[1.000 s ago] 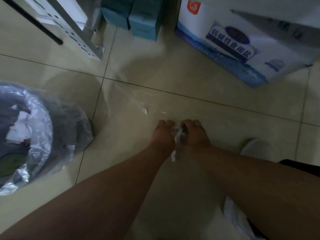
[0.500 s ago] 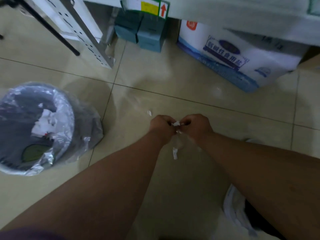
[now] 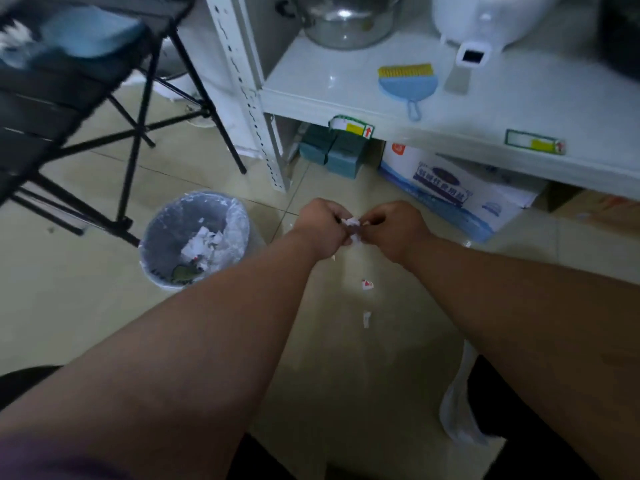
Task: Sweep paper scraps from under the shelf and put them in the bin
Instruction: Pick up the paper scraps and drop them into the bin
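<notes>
My left hand and my right hand are raised above the floor, pressed together around a wad of white paper scraps, fingers curled on it. Two loose scraps are below the hands: one with red print and a plain white one. The bin, grey with a clear plastic liner, stands on the floor to the left of my left hand and holds white paper. The white metal shelf is ahead, its lowest board just above the floor.
A blue hand brush, a steel pot and a white rice cooker sit on the shelf. Teal boxes and a white-blue carton lie beneath it. A black folding table stands at left. My white shoe is lower right.
Both hands rose from the floor with the scraps between them, and the view lifted so the shelf top appears. Two scraps now show below the hands.
</notes>
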